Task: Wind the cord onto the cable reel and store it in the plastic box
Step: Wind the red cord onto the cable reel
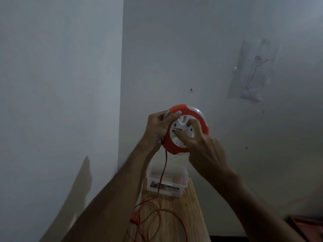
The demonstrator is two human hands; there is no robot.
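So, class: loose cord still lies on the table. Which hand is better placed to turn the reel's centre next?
Right. The right hand has fingertips on the cable reel white hub; the left hand grips its rim, steadying it.

Wooden table (190, 215): plastic box (166, 182) at far end, loose orange cord (157, 219) loops nearer.

Orange-red rim on the cable reel (185, 128) with a white centre disc dotted with small dark socket holes, plus a pale grey patch at its top edge. Straight down from the reel runs the cord (164, 173), orange-red too, looping below over the wooden table (190, 215), light tan with fine grain stripes. Below the reel sits the plastic box (167, 182), clear-white, with a blue, white and red label.
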